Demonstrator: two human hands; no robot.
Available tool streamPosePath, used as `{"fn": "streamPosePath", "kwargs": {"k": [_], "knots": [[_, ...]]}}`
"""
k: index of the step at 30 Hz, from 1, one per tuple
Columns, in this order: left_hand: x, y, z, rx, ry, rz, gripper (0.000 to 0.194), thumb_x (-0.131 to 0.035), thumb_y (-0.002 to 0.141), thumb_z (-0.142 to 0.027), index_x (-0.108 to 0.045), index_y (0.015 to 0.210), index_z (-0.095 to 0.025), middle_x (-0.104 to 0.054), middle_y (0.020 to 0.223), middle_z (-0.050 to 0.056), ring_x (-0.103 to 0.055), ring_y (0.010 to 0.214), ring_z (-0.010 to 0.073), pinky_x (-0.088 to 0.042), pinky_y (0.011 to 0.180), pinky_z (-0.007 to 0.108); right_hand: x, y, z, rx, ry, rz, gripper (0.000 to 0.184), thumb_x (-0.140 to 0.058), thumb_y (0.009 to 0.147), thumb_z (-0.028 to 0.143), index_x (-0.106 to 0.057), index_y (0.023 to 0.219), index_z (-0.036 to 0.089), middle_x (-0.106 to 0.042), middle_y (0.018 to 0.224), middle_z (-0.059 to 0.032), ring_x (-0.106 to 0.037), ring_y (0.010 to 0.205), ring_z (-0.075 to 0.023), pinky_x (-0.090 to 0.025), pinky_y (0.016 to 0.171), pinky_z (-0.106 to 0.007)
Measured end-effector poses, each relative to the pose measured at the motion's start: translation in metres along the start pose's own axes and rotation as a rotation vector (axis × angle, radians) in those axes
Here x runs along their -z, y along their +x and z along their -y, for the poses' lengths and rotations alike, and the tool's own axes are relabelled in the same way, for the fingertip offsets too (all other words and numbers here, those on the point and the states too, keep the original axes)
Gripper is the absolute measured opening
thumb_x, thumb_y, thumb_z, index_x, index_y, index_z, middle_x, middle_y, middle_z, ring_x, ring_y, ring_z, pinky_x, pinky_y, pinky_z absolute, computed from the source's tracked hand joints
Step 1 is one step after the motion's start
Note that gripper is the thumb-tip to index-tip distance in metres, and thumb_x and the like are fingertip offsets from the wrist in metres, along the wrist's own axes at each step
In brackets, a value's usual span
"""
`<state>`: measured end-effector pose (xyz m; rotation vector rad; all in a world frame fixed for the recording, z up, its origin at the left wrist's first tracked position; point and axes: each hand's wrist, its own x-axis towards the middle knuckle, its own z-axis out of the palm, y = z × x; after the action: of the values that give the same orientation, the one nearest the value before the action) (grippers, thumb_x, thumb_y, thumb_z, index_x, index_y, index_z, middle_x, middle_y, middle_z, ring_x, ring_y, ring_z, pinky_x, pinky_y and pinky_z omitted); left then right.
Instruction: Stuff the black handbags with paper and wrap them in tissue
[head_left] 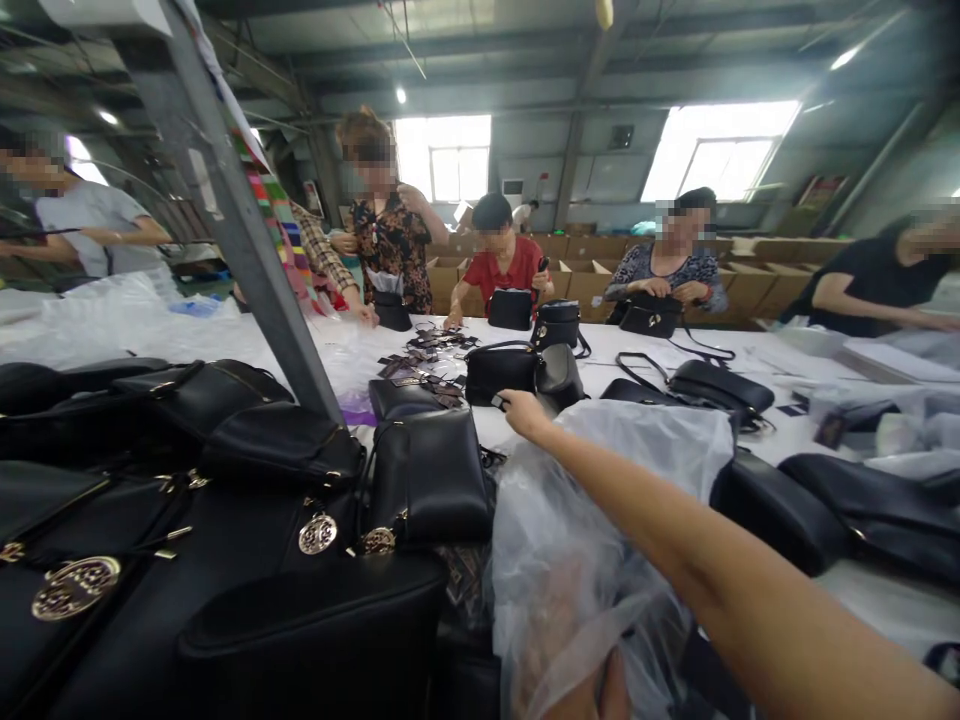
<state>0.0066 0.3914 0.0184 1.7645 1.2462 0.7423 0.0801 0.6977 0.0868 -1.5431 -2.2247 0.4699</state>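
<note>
My right hand [527, 414] is stretched forward across the table, its fingers closed. A small pale and dark piece shows at the fingertips, too small to name. Just beyond them stands a black handbag [495, 374] with a raised handle; I cannot tell whether the fingers touch it. Below my right forearm, a large translucent plastic bag [645, 445] billows up. My left hand [559, 615] shows blurred through that plastic at the bottom, its fingers mostly hidden. Left of the plastic lies a black bag [431, 475] with a round gold pendant [377, 541].
Black bags [277, 445] are heaped on the left, and more black bags [885, 505] lie on the right. Dark tags [431, 350] are scattered mid-table. A slanted metal post [240, 220] rises at left. Several people work across the white table [600, 375], with cardboard boxes [589, 275] behind.
</note>
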Motion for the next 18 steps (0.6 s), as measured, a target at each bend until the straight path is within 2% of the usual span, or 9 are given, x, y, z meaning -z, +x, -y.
{"fn": "streamPosePath", "kwargs": {"k": [2,4,6,8,10,13,16,18], "knots": [[0.002,0.004,-0.008,0.020,-0.003,-0.013,0.049,-0.042,0.093,-0.047,-0.053,0.137,-0.029,-0.053,0.143,0.004,-0.025,0.145,0.0317,-0.014,0.121,0.052,0.030,-0.005,0.010,0.029,0.057,-0.076,0.033,-0.047,0.089,0.013,-0.066,0.116,0.016,-0.069,0.116,-0.0098,-0.061,0.112,-0.0255,-0.046,0.095,-0.033],[0.008,0.008,-0.019,0.042,-0.015,-0.049,0.051,-0.046,0.092,-0.047,-0.051,0.138,-0.026,-0.056,0.140,0.005,-0.027,0.144,0.0296,-0.015,0.121,0.050,0.066,-0.026,0.022,0.097,0.162,-0.113,0.035,-0.045,0.092,0.016,-0.063,0.121,0.019,-0.070,0.113,-0.0044,-0.062,0.109,-0.0205,-0.046,0.096,-0.031],[0.019,0.015,-0.031,0.072,-0.079,-0.126,0.053,-0.047,0.092,-0.045,-0.046,0.141,-0.024,-0.055,0.141,0.006,-0.030,0.143,0.0282,-0.021,0.119,0.048,0.104,-0.066,0.033,0.228,0.381,-0.116,0.034,-0.047,0.093,0.020,-0.061,0.124,0.020,-0.072,0.106,-0.0023,-0.064,0.104,-0.0181,-0.048,0.094,-0.031],[0.034,0.024,-0.044,0.103,-0.204,-0.241,0.055,-0.047,0.092,-0.039,-0.040,0.144,-0.021,-0.051,0.144,0.009,-0.037,0.140,0.0270,-0.032,0.115,0.044,0.140,-0.120,0.041,0.371,0.618,-0.060,0.031,-0.053,0.092,0.027,-0.064,0.121,0.021,-0.072,0.105,-0.0027,-0.065,0.102,-0.0181,-0.049,0.094,-0.032],[0.052,0.036,-0.055,0.102,-0.345,-0.347,0.061,-0.051,0.089,-0.031,-0.032,0.146,-0.018,-0.045,0.148,0.012,-0.042,0.137,0.0254,-0.040,0.110,0.039,0.167,-0.174,0.043,0.397,0.663,0.040,0.029,-0.054,0.093,0.031,-0.067,0.116,0.021,-0.072,0.105,-0.0028,-0.066,0.100,-0.0183,-0.050,0.093,-0.032],[0.082,0.053,-0.072,0.106,-0.466,-0.462,0.063,-0.054,0.087,-0.026,-0.032,0.145,-0.017,-0.034,0.155,0.014,-0.040,0.138,0.0240,-0.038,0.111,0.038,0.181,-0.231,0.033,0.341,0.454,0.155,0.029,-0.054,0.092,0.031,-0.069,0.116,0.024,-0.073,0.105,-0.0014,-0.067,0.098,-0.0198,-0.050,0.092,-0.032],[0.104,0.059,-0.087,0.159,-0.466,-0.533,0.063,-0.055,0.087,-0.026,-0.034,0.144,-0.012,-0.034,0.154,0.017,-0.040,0.138,0.0255,-0.036,0.112,0.039,0.179,-0.248,0.014,0.255,0.170,0.153,0.033,-0.058,0.088,0.027,-0.068,0.120,0.027,-0.072,0.113,-0.0020,-0.066,0.104,-0.0242,-0.048,0.096,-0.035],[0.111,0.055,-0.095,0.151,-0.417,-0.526,0.063,-0.057,0.086,-0.026,-0.036,0.144,-0.012,-0.037,0.152,0.017,-0.040,0.138,0.0261,-0.036,0.112,0.040,0.180,-0.249,0.000,0.236,0.070,0.057,0.039,-0.060,0.087,0.029,-0.064,0.126,0.027,-0.068,0.123,-0.0045,-0.062,0.113,-0.0270,-0.045,0.100,-0.038]]}}
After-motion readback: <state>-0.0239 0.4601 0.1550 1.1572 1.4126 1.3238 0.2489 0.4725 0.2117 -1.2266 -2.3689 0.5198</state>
